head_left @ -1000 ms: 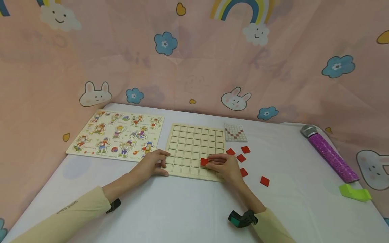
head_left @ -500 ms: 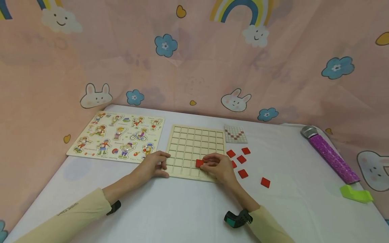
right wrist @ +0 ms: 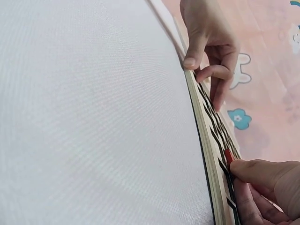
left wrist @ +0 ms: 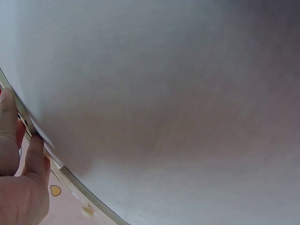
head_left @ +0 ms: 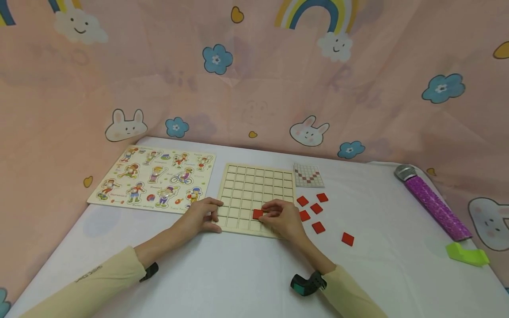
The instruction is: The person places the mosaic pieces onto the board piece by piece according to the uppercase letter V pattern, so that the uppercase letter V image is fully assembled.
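The wooden grid board [head_left: 238,194] lies flat on the table. My left hand [head_left: 199,215] holds its near left corner, thumb at the front edge and fingers along the left side; the right wrist view shows this hand [right wrist: 213,51] with bent fingers at the board's edge. Between thumb and fingers, my right hand [head_left: 283,218] pinches a red square tile [head_left: 257,214], which overlaps the cells of a lower row near the middle. From the right wrist, the tile [right wrist: 228,157] shows as a thin red edge at the thumb tip. Several more red tiles [head_left: 316,208] lie right of the board.
A small pattern card [head_left: 308,175] with red squares in a V lies beside the board's far right corner. A sports picture puzzle [head_left: 153,176] is at the left. Far right are a purple glitter microphone [head_left: 437,205] and a lime-green block [head_left: 467,254]. A pink curtain [head_left: 254,88] backs the table.
My right hand has slid left across the board with the red tile pinched, uncovering a loose tile beside the board. My left hand keeps its place at the corner.
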{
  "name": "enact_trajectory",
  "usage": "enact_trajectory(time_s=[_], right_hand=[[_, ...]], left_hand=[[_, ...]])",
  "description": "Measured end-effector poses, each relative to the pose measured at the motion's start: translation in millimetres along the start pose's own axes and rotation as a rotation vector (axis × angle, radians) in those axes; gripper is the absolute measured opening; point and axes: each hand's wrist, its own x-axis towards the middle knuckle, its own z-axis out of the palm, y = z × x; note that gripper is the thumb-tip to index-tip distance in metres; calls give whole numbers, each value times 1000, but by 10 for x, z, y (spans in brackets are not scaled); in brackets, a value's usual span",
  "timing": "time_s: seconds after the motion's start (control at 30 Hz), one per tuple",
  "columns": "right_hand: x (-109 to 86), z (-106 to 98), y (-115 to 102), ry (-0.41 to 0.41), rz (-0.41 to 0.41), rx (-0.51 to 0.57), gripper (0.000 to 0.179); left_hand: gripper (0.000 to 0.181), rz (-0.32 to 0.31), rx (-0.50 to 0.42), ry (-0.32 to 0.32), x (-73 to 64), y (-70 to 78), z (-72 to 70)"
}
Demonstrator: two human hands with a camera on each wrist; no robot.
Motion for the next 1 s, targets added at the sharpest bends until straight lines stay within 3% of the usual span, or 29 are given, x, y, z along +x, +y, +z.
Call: enact_trajectory(time_s=[0.33, 1.0], right_hand=[[-3, 19, -11, 3, -25, -40, 25], [-23, -21, 13, -9, 19, 88, 28]], left_hand=[[34, 20, 8, 9, -1, -17, 3], [34, 4, -26, 9, -1, -21, 8]])
